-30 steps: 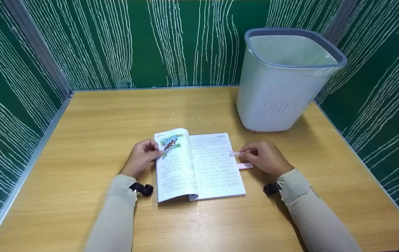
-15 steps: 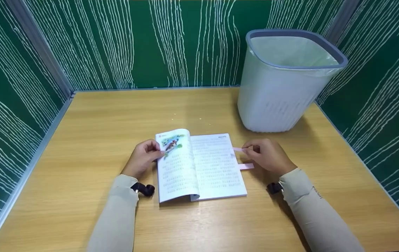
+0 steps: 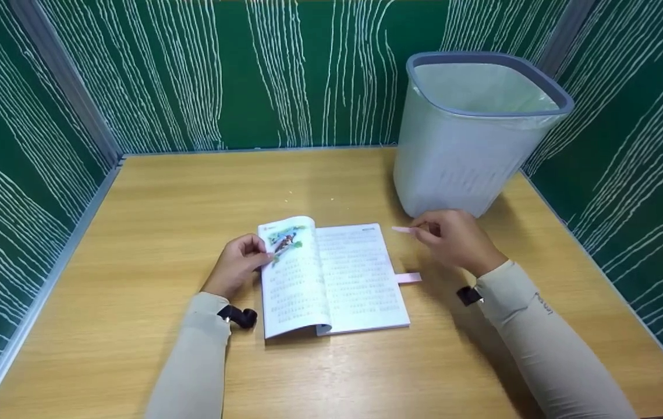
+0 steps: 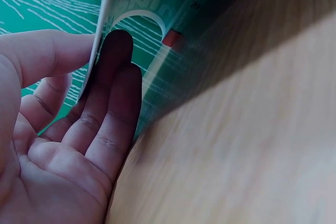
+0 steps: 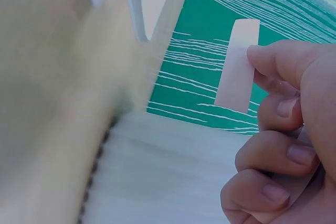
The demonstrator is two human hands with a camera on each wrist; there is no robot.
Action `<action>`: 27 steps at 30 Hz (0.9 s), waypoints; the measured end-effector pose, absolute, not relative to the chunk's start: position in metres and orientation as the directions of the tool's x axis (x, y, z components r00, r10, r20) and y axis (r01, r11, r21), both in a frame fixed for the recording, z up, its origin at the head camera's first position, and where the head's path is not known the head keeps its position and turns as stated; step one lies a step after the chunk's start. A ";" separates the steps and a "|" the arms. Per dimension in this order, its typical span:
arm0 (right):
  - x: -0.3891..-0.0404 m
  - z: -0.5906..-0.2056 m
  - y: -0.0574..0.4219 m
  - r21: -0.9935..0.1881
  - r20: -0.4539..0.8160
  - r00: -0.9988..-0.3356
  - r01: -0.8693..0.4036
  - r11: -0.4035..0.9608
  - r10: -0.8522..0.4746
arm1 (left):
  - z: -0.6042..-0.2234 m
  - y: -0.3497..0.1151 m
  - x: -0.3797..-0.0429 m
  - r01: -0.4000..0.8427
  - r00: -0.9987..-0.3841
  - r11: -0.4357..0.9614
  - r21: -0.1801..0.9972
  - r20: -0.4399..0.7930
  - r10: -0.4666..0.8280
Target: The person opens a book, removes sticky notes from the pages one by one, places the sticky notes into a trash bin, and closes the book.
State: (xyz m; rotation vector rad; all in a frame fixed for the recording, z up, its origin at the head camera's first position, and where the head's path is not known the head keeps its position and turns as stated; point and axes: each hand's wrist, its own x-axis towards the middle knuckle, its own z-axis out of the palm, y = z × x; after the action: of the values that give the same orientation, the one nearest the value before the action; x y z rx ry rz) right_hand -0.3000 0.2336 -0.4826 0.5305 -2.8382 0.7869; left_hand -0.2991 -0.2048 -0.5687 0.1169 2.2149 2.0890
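An open book [image 3: 363, 291] lies on the table, its left pages raised and bowed. My left hand [image 3: 235, 265] pinches their outer edge, thumb on the printed side and fingers behind, as the left wrist view shows at the cover edge [image 4: 102, 24]. Right of the book and apart from it, my right hand [image 3: 456, 238] pinches a pink paper strip [image 5: 239, 72] between thumb and forefinger. The other fingers of that hand curl in, with something pale [image 5: 296, 195] showing under them. A second pink strip [image 3: 408, 277] sticks out from the book's right edge.
A white bin [image 3: 453, 157] with a grey rim and a plastic liner stands at the back right, just beyond my right hand. Tiny pale scraps [image 3: 332, 199] lie behind the book. Green walls with white lines [image 3: 238, 75] enclose the wooden table [image 3: 191, 192].
The strip in my right hand has come away from the book's right edge. That hand has moved away, right and toward the bin. My left hand and the book stay in place.
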 end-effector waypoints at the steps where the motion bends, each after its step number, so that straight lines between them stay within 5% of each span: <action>1: -0.301 -0.479 0.233 -0.465 0.237 -0.924 -0.378 0.800 -0.298 | -0.569 -0.205 -0.299 -0.009 -0.993 0.055 0.998 -0.015 0.119; 27: -0.303 -0.399 0.237 -0.288 0.477 -0.809 -0.514 0.808 -0.345 | -0.570 -0.204 -0.298 0.007 -0.992 -0.003 1.000 0.007 0.124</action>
State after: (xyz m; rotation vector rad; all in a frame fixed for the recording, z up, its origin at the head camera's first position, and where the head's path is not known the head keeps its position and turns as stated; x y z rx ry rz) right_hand -0.3033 0.2366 -0.3989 0.6447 -2.5875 0.5752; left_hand -0.2979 -0.2035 -0.5702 0.1418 2.1579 2.1636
